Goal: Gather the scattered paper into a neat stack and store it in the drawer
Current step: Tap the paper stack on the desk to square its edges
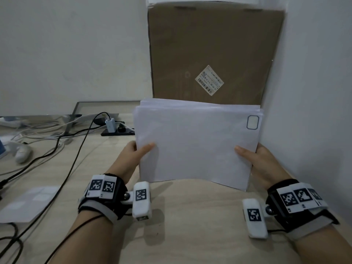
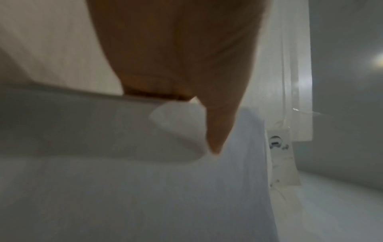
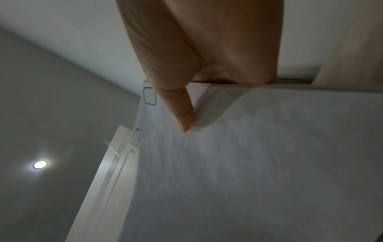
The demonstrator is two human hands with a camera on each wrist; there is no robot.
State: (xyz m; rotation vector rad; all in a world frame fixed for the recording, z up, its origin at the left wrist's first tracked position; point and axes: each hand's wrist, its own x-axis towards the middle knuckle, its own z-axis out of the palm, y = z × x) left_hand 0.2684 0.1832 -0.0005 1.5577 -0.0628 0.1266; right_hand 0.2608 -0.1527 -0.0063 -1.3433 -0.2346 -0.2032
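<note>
Box [image 1: 209, 54] blocks rear; cables [image 1: 57, 141] clutter left.

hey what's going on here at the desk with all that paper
A person is holding a stack of white paper sheets upright on the light wooden desk, one hand on each side edge. The left hand and the right hand each pinch it with the thumb in front. The top edges are still slightly uneven, so the stack looks like it is being squared up. A brown cardboard box stands right behind it. No drawer is in view, so the paper is not stored yet.
</note>
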